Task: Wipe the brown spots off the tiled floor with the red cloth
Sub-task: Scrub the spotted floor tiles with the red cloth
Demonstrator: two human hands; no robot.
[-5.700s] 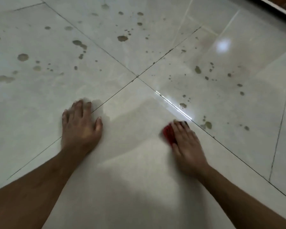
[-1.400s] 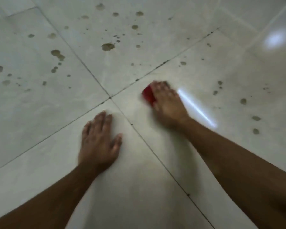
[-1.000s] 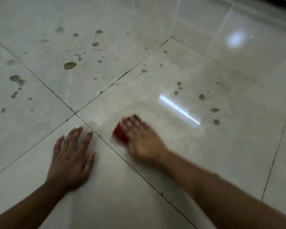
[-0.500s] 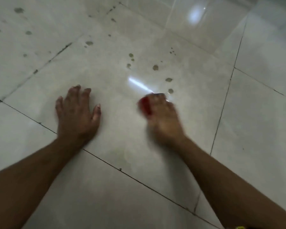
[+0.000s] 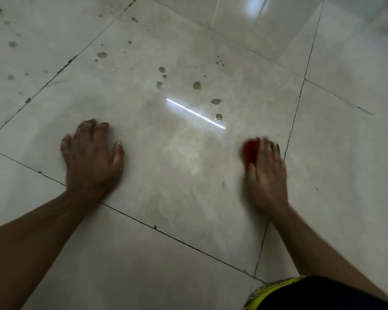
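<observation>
Two bare hands are down on the tiled floor (image 5: pixel 170 180), both on the same large pale tile. Left hand (image 5: pixel 92 157) lies flat, fingers straight and slightly spread, palm pressed to the tile near its left edge, holding nothing. Right hand (image 5: pixel 266 175) is blurred; it lies on the red cloth (image 5: pixel 250 151), which shows bunched at the thumb side under the fingers, close to the tile's right grout line. Whether those fingers curl round the cloth or just press it flat, I cannot tell. Several brown spots (image 5: pixel 197 85) sit farther up the same tile, beyond a bright streak of reflected light (image 5: pixel 195 113), apart from both hands. More spots dot the tile toward the far left corner. A dark garment with a yellow edge (image 5: pixel 300 291) shows at the near right.
</observation>
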